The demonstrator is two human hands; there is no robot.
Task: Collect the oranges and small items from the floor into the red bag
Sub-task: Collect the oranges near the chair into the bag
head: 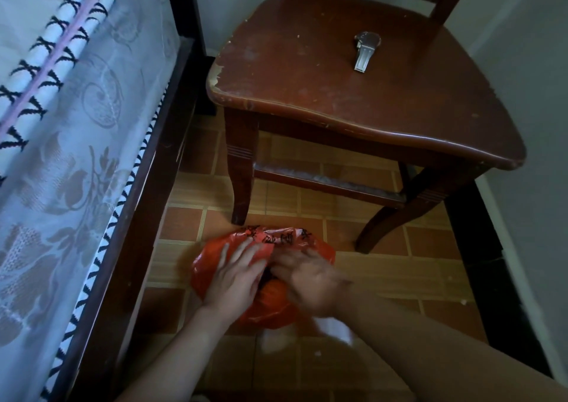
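Metal clip [365,51] — on wooden chair [322,94]

Worn wood, thin plastic, lace cloth

The dark brown wooden chair [338,94] shows chipped, scuffed varnish; the crinkled red plastic bag [270,306] is glossy; the white lace curtain [61,171] is sheer, patterned cloth.

floor [276,192]: orange tiles | chair [338,73]: worn brown wood (chipped edge) | bed [70,125]: lace cover
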